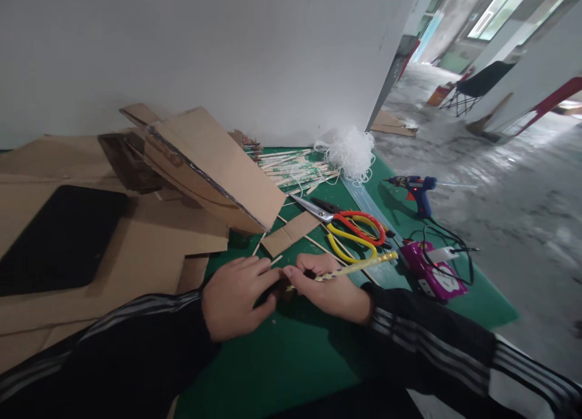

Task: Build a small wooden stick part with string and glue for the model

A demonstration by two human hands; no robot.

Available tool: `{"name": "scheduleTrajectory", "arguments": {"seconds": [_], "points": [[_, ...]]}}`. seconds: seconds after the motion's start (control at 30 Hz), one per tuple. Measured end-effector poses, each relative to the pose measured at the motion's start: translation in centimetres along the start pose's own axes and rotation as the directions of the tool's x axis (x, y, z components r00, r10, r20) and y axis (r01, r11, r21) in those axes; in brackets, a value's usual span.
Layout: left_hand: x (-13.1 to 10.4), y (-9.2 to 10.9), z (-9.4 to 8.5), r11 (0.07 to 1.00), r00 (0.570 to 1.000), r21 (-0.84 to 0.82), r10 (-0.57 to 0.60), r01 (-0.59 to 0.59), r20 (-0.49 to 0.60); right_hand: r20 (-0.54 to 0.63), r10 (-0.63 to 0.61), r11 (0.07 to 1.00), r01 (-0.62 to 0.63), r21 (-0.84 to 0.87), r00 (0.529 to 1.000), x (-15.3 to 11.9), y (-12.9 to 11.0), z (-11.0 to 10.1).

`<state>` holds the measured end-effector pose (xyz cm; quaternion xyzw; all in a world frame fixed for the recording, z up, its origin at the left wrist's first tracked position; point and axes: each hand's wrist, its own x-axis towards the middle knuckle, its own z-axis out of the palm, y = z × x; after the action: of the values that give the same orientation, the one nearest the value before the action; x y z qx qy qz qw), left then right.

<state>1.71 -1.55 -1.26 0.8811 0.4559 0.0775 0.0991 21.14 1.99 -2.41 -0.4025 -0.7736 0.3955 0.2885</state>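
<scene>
My right hand (pixel 334 290) is closed around a pale yellow pencil (pixel 354 268) with dark spots, its eraser end pointing right and up. My left hand (pixel 240 299) is curled, fingertips almost meeting the right thumb. Between the hands shows a small dark brown piece, mostly hidden. A short pale stick end (pixel 276 261) pokes out just above the left fingers; whether the hand grips it is unclear. Beyond the hands lie a folded cardboard strip (pixel 291 234) and large scissors (pixel 359 230) with red and yellow handles.
A cardboard construction (pixel 218 158) leans at back left beside a black flat panel (pixel 63 237) on cardboard sheets. Thin sticks (pixel 295 167) and tangled white string (pixel 352 155) lie by the wall. A blue glue gun (pixel 416 191) and purple power strip (pixel 431 273) occupy the table's right edge.
</scene>
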Motion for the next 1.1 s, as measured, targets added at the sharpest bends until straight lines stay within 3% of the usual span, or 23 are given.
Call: {"name": "scheduleTrajectory", "arguments": {"seconds": [1.1], "points": [[-0.06,0.03,0.12,1.000,1.000,-0.029,-0.011,0.012,0.008,-0.045,0.006,1.000,-0.006,-0.005,0.999,-0.06,0.11,-0.06]]}}
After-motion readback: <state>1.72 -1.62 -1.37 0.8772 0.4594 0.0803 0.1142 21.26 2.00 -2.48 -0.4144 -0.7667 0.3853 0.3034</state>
